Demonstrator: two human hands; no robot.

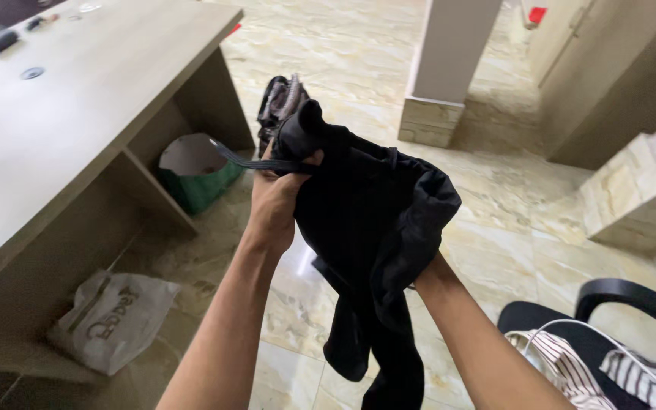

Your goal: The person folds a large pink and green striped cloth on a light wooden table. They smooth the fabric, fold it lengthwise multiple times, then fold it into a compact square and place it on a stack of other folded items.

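Your left hand [276,199] grips the black garment [370,228] by its top; your right hand, buried inside it, can't be judged. Its dangling tail could drag the floor [495,197] below the garment.

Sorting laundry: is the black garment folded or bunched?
Bunched: the black garment hangs crumpled from the left hand, one end dangling loose.

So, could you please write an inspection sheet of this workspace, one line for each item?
Surface: beige marble floor; wooden desk at left.
Job's things: black garment, bunched, hanging down.
Clutter: white plastic bag under the desk, green bin, striped cloth on black chair.
Grips: left hand closed on the garment and its strap; right hand hidden inside the fabric.
Cables: white cable on the chair.
Surroundings: white pillar.
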